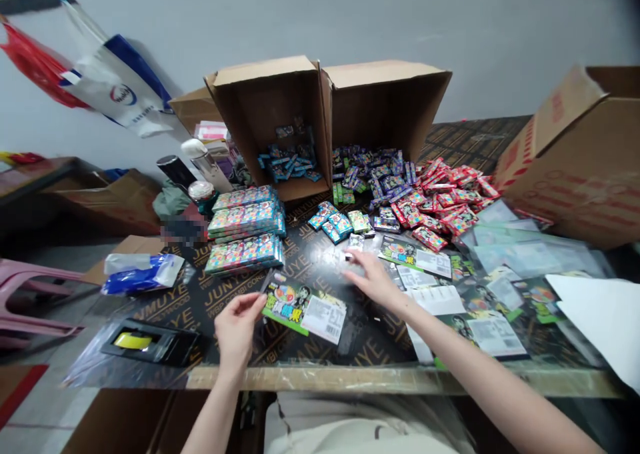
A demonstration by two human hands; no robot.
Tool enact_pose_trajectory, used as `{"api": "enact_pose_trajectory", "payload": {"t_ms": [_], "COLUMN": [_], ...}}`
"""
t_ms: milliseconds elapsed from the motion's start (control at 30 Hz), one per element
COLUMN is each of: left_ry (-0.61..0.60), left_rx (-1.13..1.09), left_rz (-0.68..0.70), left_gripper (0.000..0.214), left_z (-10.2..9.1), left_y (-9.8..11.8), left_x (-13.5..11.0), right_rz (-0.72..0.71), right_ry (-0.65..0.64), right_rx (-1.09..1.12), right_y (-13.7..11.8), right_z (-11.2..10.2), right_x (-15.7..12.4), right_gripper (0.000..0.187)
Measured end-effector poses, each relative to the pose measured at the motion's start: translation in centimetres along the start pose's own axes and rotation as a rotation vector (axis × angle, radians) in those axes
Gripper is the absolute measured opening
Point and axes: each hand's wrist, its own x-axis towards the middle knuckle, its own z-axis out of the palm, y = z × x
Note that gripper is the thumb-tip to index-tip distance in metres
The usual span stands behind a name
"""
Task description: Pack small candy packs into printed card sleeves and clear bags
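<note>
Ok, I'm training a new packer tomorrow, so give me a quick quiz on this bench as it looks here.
1. True or false: the left hand pinches the edge of a flat printed bag.
2. The right hand is: A clenched in a fist; B open, fingers stretched toward a small pale packet; C holding scissors.
3. Fill in: as the camera sees it, the red packets are heaped to the ___ of the purple packets.
Key: 1 true; 2 B; 3 right.
</note>
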Motion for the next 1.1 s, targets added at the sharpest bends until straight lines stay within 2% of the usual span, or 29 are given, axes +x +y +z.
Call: {"api": "enact_pose_trajectory", "payload": {"t_ms": [67, 167, 233, 300, 367, 433, 467, 500, 567, 633, 700, 800, 833, 900, 967, 1000, 1100], "left_ry": [-0.004, 0.04, 0.047, -0.015, -0.124, -0.257, -0.319, -0.375, -0.477, -0.558, -0.598, -0.667, -0.701, -0.766, -0.829, -0.86, -0.971], "left_rx": [0.189, 0.549, 0.59, 0.467, 0.282, 0.085, -0.015, -0.126, -0.325, -0.432, -0.447, -0.387, -0.36, -0.315, -0.237, -0.151, 0.319], "left_rz": [0.007, 0.167, 0.253, 0.231, 0.121, -0.042, -0.126, -0.205, -0.29, -0.335, -0.366, -0.394, -0.394, -0.39, -0.305, -0.19, 0.337], "left_gripper": [0.041, 0.04, 0.036, 0.034, 0.033, 0.035, 0.038, 0.041, 0.04, 0.033, 0.031, 0.031, 0.032, 0.033, 0.033, 0.037, 0.069], "left_z": [-1.2, -2.7, -3.3, -2.9, -1.6, 0.6, 1.9, 3.3, 5.9, 7.8, 9.1, 10.0, 10.1, 10.1, 9.5, 8.9, 6.3], "left_y": [-1.3, -2.1, -2.0, -1.4, -0.5, 0.7, 1.3, 1.9, 3.0, 3.8, 4.1, 4.2, 4.1, 4.1, 4.1, 4.0, 3.5], "left_x": [-0.7, -1.6, -1.7, -1.5, -1.5, -1.7, -1.9, -2.2, -2.8, -3.2, -3.6, -4.3, -4.6, -5.1, -5.3, -5.2, -4.1], "right_rz": [-0.014, 0.033, 0.046, 0.059, 0.074, 0.08, 0.087, 0.097, 0.18, 0.274, 0.255, 0.009, -0.083, -0.218, -0.275, -0.278, -0.246], "right_ry": [0.067, 0.082, 0.088, 0.095, 0.097, 0.074, 0.036, -0.023, -0.215, -0.341, -0.263, -0.062, -0.048, -0.082, -0.079, -0.06, 0.006], "right_rx": [-0.269, -0.391, -0.362, -0.323, -0.262, -0.185, -0.078, 0.053, 0.571, 0.857, 0.777, 0.349, 0.227, 0.067, -0.03, -0.067, -0.144], "right_y": [0.7, 1.7, 2.0, 1.8, 0.8, -0.7, -1.6, -2.6, -4.1, -5.0, -5.2, -4.7, -4.5, -4.3, -4.1, -3.8, -2.3], "right_z": [-0.5, -0.8, -0.7, -0.6, -0.3, 0.0, 0.2, 0.4, 0.7, 0.5, -0.3, -2.1, -2.6, -3.2, -3.4, -3.5, -3.6], "right_x": [4.2, 9.1, 10.9, 11.4, 10.6, 8.5, 7.0, 5.3, 1.7, -1.4, -3.6, -5.1, -5.3, -5.6, -5.9, -6.0, -6.7], "right_gripper": [0.062, 0.07, 0.062, 0.051, 0.045, 0.041, 0.04, 0.038, 0.038, 0.039, 0.043, 0.081, 0.09, 0.088, 0.076, 0.072, 0.068]}}
